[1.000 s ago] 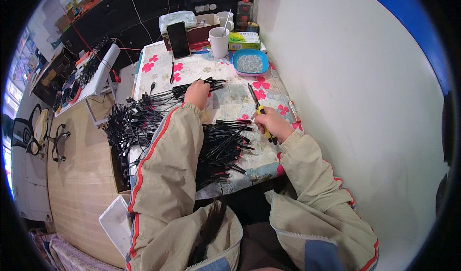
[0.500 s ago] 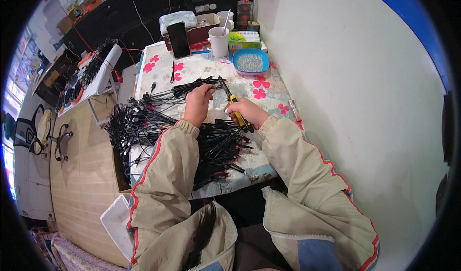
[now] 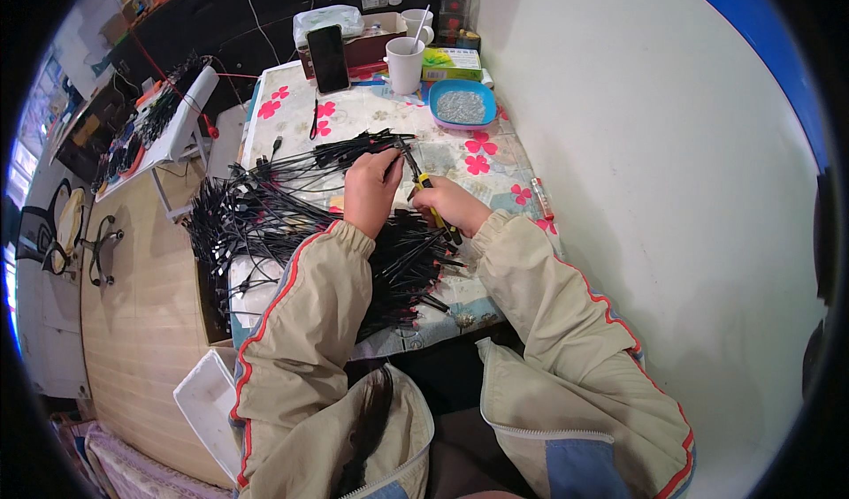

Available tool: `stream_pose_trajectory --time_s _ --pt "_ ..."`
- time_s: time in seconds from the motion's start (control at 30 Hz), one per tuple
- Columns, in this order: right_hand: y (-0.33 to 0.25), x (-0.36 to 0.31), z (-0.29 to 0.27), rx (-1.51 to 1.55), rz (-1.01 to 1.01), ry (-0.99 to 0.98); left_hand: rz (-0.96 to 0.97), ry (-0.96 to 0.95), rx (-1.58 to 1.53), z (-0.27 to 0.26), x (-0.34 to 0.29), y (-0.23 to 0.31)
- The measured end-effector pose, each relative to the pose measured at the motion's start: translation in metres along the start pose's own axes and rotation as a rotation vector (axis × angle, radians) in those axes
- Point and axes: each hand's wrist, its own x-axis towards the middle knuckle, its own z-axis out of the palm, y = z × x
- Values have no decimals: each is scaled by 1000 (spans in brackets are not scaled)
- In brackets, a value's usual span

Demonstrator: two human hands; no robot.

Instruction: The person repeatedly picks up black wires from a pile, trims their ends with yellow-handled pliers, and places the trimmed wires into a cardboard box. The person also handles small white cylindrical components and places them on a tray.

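Note:
My right hand (image 3: pixel 453 205) is closed round the yellow-and-black handles of a pair of pliers (image 3: pixel 423 181), whose jaws point away from me. Close to the jaws, my left hand (image 3: pixel 371 190) has its thumb and fingers pinched together; what they hold is too small to make out, perhaps a cable end. Just beyond the left hand lies a bundle of black cable ends (image 3: pixel 354 147). A large heap of thin black cables (image 3: pixel 256 220) spreads to the left, some with plugs. More black cables (image 3: pixel 402 274) with reddish tips lie under and between my forearms.
A blue bowl (image 3: pixel 462 101) of small silvery pieces sits at the back right. Behind stand a dark phone (image 3: pixel 328 60), a white mug (image 3: pixel 404 68) and a green-yellow box (image 3: pixel 451 62). A small tube (image 3: pixel 541 200) lies by the wall (image 3: pixel 654 198). A white bin (image 3: pixel 208 402) is lower left.
The view has tilted slightly. My left fingers have come a little closer to the pliers' jaws; my right hand keeps its grip on the handles.

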Motion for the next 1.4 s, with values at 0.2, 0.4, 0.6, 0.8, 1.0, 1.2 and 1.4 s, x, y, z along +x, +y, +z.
stream_pose_trajectory --time_s 0.2,0.4,0.6,0.8,1.0,1.2,1.4 --pt "8 7 -6 -46 -6 -28 -5 11 -55 0 -1 4" --pt "8 1 -5 -77 -25 31 -6 -11 -41 0 -4 1" --pt "4 0 -3 -19 23 -26 -42 -12 -86 -4 -5 8" --pt "6 2 2 -210 -30 49 -26 -42 -73 -6 -6 12" --pt "0 -5 -3 -105 0 -58 1 -42 -117 -6 -6 9" --pt "8 0 -5 -324 -101 46 -14 -67 -111 -4 -9 9" --pt "13 -5 -16 -442 -44 7 28 -204 -85 -13 -11 9"
